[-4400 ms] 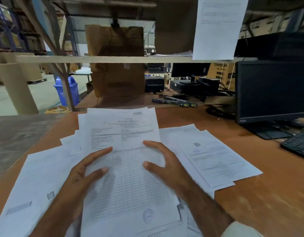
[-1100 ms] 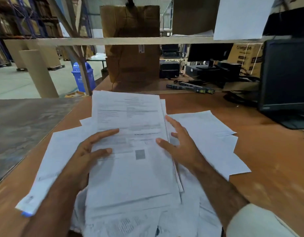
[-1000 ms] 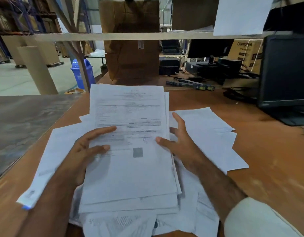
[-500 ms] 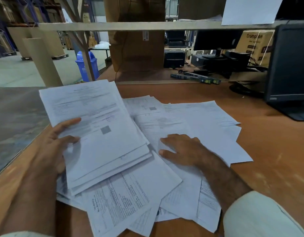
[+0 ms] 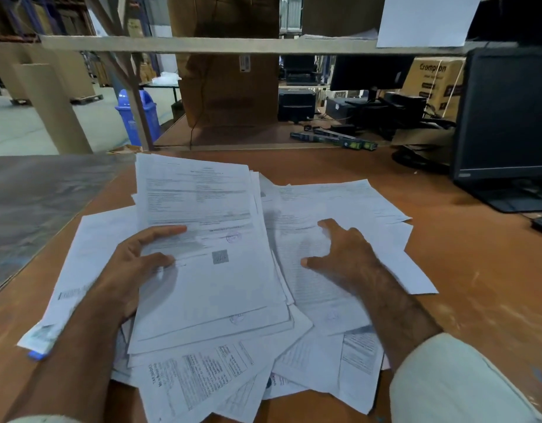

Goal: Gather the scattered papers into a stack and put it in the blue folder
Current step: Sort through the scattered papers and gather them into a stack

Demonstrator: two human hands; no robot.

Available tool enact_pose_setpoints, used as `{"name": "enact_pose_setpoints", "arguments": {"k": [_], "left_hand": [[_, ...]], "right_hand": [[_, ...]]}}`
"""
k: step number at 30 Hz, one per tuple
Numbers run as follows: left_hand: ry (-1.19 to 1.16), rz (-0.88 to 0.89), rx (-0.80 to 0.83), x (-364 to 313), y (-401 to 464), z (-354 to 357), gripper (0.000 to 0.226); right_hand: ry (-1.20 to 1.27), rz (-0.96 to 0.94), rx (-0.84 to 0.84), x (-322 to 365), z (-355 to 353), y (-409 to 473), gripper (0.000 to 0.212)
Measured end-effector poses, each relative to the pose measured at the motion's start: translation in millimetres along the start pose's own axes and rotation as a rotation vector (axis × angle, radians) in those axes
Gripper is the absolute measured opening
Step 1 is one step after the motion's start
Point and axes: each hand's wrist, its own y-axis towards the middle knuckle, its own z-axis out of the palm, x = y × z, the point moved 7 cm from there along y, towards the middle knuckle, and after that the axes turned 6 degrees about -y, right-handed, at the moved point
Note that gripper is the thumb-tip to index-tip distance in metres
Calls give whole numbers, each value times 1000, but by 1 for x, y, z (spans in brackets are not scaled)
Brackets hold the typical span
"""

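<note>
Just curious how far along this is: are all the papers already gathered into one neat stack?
No, the left hand holds a partial stack, while loose sheets lie scattered on the desk.

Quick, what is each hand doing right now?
Left hand: grips the gathered stack of papers.
Right hand: open, fingers spread over the loose sheets, holding nothing.

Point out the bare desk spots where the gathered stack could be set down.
Bare wooden desk lies to the right of the loose sheets, up to the monitor. A bare strip also runs behind the papers, before the raised ledge. The middle is crowded: the left hand grips the stack, and the right hand is over loose sheets.
</note>
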Motion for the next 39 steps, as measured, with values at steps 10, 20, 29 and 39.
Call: {"name": "enact_pose_setpoints", "arguments": {"k": [10,20,29,39], "left_hand": [[50,-19,-7,-2,-4,3,53],[45,-20,-15,-4,-7,5,57],[40,23,50,-20,-15,36,59],[175,57,53,-37,-23,59,67]], "right_hand": [[276,-236,-11,9,-40,0,52],[1361,-320,-91,-24,-106,-12,58],[520,-343,-62,3,-39,2,61],[418,-420,-68,28,-14,-3,63]]}}
